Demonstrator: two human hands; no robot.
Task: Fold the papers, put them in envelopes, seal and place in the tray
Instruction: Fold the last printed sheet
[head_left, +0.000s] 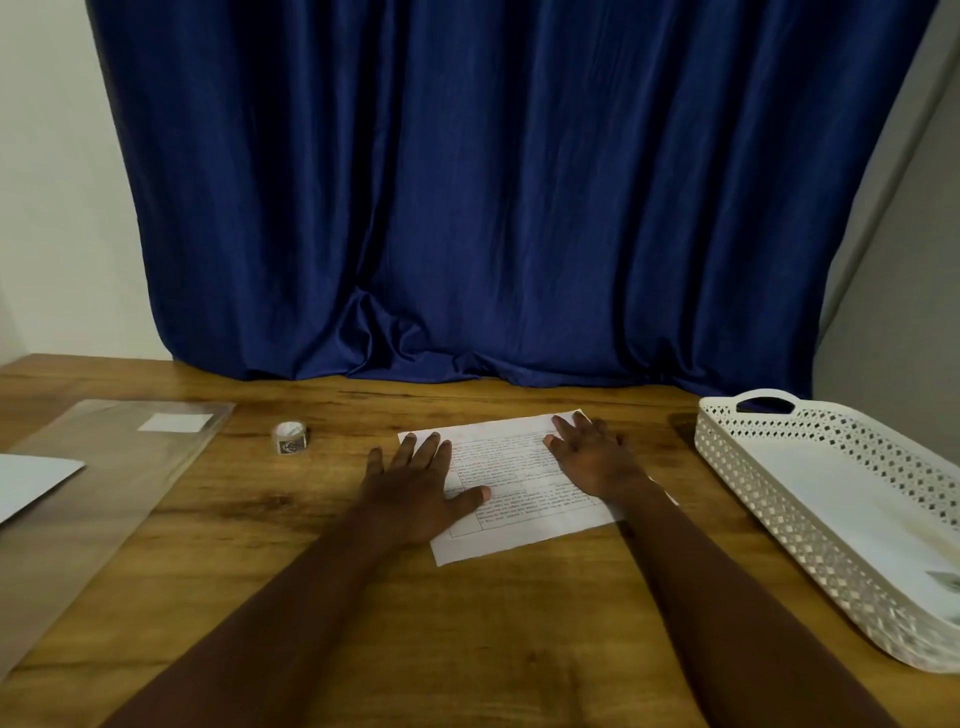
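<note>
Paper (519, 483) is lying thin and limp on the table (519, 623); I am pressing it flat-fingered with both hands (415, 483), taking edges next.

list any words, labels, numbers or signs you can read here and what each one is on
Nothing can be quoted.
Paper under both hands: printed text in a ruled table, too small and blurred to read.
Sticker roll: a dark round emblem on the label, no legible letters.
Clear sleeve: white label, looks blank.
White tray: a small printed patch by its near end, too blurred to read.
</note>
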